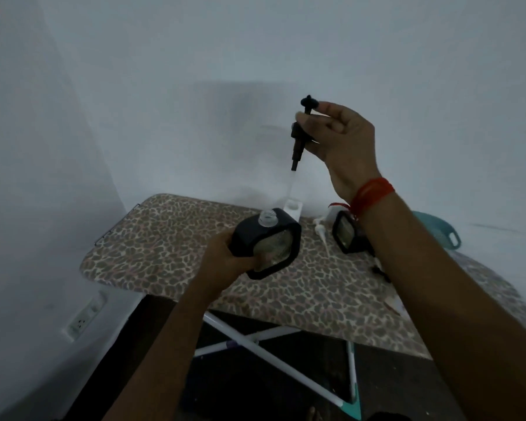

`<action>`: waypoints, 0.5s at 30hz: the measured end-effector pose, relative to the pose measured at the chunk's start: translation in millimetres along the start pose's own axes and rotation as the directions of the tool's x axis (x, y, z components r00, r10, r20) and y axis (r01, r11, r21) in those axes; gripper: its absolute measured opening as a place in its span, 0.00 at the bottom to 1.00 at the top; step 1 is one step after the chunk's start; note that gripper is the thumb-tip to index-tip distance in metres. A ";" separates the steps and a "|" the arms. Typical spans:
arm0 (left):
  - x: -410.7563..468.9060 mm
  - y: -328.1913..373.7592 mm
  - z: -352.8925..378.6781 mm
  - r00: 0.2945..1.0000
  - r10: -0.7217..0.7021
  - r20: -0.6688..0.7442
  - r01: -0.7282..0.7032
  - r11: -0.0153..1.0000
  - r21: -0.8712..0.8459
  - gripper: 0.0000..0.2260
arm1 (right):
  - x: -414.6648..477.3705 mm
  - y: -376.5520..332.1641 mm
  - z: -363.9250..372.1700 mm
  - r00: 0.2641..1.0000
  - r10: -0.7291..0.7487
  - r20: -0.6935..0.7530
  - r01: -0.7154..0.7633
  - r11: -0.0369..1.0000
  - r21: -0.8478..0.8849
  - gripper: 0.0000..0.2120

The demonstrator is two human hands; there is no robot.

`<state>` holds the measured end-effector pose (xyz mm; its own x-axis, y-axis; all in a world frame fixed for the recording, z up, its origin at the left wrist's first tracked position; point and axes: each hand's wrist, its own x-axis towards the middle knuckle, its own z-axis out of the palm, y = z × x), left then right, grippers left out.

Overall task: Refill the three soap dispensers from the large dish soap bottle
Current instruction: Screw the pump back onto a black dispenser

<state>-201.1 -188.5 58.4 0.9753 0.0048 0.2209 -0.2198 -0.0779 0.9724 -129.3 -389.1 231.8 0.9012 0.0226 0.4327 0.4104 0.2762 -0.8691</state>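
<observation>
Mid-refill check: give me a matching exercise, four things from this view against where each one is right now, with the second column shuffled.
Things
1. black pump
2. open-necked black dispenser
3. white pump
4. teal basket

Places
A. lying on the leopard-print board
B. held tilted in the left hand
C. at the far right of the scene, untouched
D. pinched up in the air by the right hand

Pairs: 1-D, 2-B, 3-A, 4-C

Dim rm, pale walls [195,41], leopard-print ironing brd [170,238].
</observation>
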 end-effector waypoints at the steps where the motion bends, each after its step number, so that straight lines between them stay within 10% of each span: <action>1: -7.5 3.1 9.1 1.000 -0.002 0.020 0.002 1.000 0.005 0.19 | -13.8 -11.0 -3.6 1.000 -0.020 0.019 0.020 1.000 0.023 0.21; 15: -50.3 60.1 61.6 0.980 0.075 0.182 -0.066 0.996 -0.059 0.20 | -99.8 -58.1 -29.3 0.989 -0.139 0.044 0.141 0.989 -0.053 0.20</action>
<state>-262.1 -254.9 101.1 0.9437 -0.1822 0.2762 -0.2843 -0.0196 0.9585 -239.0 -435.5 232.1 0.8285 0.0260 0.5594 0.5404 0.2249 -0.8108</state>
